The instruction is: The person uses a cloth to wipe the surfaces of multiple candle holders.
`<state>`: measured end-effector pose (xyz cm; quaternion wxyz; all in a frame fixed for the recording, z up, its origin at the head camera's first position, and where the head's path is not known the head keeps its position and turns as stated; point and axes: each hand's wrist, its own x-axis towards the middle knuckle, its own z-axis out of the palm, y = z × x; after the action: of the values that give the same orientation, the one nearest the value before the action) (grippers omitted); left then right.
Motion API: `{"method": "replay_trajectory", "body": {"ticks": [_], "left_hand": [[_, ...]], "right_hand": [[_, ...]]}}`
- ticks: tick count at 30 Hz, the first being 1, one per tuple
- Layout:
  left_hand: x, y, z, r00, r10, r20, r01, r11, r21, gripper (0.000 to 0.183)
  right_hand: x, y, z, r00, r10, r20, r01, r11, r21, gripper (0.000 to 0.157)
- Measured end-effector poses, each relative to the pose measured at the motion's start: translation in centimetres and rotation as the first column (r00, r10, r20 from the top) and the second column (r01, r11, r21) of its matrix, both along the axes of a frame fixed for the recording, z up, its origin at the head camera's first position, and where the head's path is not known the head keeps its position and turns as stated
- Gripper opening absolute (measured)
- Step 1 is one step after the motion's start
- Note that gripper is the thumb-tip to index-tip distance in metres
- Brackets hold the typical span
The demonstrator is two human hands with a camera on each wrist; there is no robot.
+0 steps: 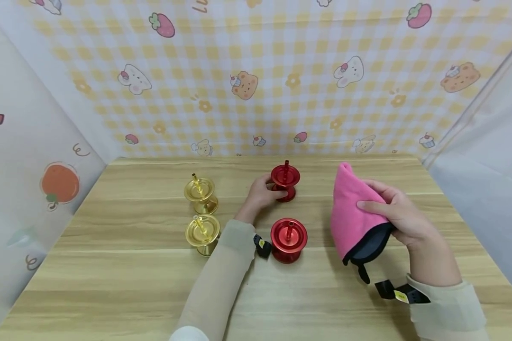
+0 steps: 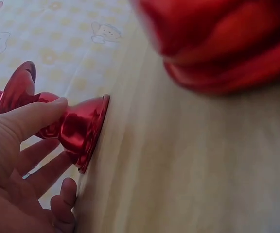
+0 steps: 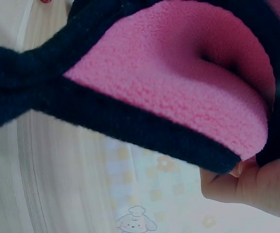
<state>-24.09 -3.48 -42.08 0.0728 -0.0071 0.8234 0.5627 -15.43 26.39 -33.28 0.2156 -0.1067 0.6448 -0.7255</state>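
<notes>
At the back of the table, a red metal candle holder [image 1: 285,176] stands upright with a thin stem in its dish. My left hand [image 1: 262,193] holds it by the narrow waist; in the left wrist view the thumb [image 2: 43,114] lies along one side, with fingers behind. A second red candle holder [image 1: 288,239] stands nearer, beside my left wrist. To the right, my right hand [image 1: 403,210] grips a pink fleece cap [image 1: 353,208] with dark trim and a dangling strap. Its pink lining [image 3: 179,73] shows in the right wrist view, where most of my fingers are hidden.
Two gold candle holders, a rear one [image 1: 199,190] and a front one [image 1: 202,232], stand left of my left arm, the front one close to the sleeve. The wooden table [image 1: 111,284] meets a checked cloth backdrop [image 1: 281,113] behind and pale cloth at both sides.
</notes>
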Motion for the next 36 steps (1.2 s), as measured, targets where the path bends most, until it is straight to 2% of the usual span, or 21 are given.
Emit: {"method": "replay_trajectory", "body": {"ticks": [10,22,30,36], "left_hand": [[-0.4,0.5,0.1,0.999,-0.004,-0.032,0.003,0.999,-0.036,0.050],[0.1,0.1,0.4,0.999,-0.001,-0.048,-0.003,0.997,-0.077,0.047],[0.7,-0.3,2.0,1.000,-0.011,-0.028,0.010,0.999,-0.037,0.050],[1.6,-0.5,3.4,0.994,-0.072,-0.077,0.070,0.997,-0.030,0.045]], "right_hand": [[0.1,0.0,0.3,1.000,-0.008,-0.016,0.008,1.000,-0.013,0.042],[0.0,-0.1,0.2,1.000,-0.017,-0.001,0.017,1.000,-0.001,0.041],[-0.1,-0.2,0.0,1.000,-0.009,0.001,0.009,1.000,0.005,0.041],[0.0,-0.3,0.0,1.000,-0.013,-0.002,0.013,1.000,-0.007,0.042]]}}
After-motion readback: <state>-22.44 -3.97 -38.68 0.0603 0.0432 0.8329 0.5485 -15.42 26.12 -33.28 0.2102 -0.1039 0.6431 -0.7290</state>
